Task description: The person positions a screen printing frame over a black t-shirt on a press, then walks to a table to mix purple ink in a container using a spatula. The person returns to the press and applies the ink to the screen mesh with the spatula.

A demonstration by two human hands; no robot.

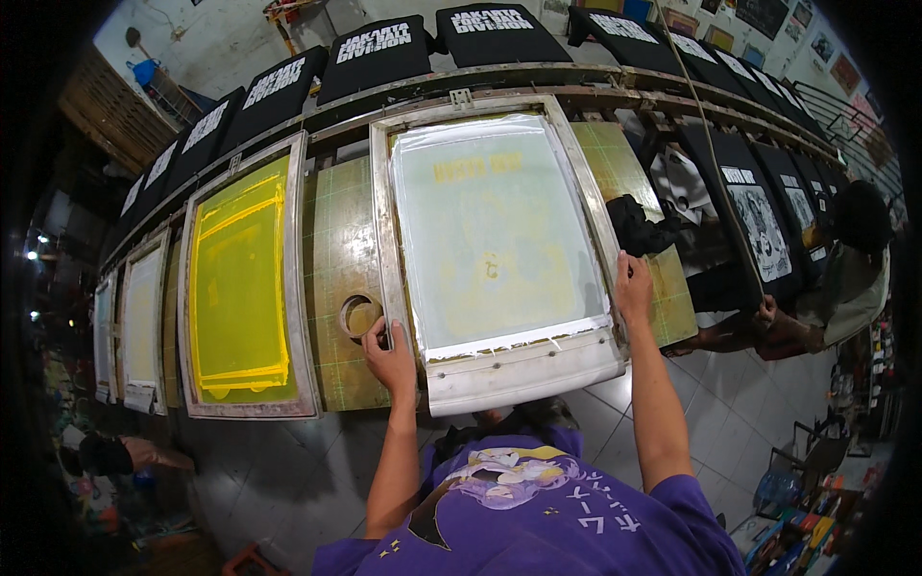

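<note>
In front of me a silk-screen frame (485, 230) lies tilted slightly, its pale mesh edged with white and bearing faint yellowish marks. A white strip (528, 374) runs along its near end. My left hand (390, 363) grips the frame's left side near the lower corner. Right beside those fingertips is a roll of brown tape (359, 316) on the board; whether they touch it I cannot tell. My right hand (634, 288) is closed on the frame's right side, somewhat higher up. The frame hides most of the board underneath.
To the left stands a yellow-green screen frame (240, 288), with further frames beyond. Black printed shirts (379, 56) line the far rail. Dark cloth (642, 226) lies right of my frame. At right another person (855, 259) holds a long thin stick (711, 144). Tiled floor (711, 413) shows below.
</note>
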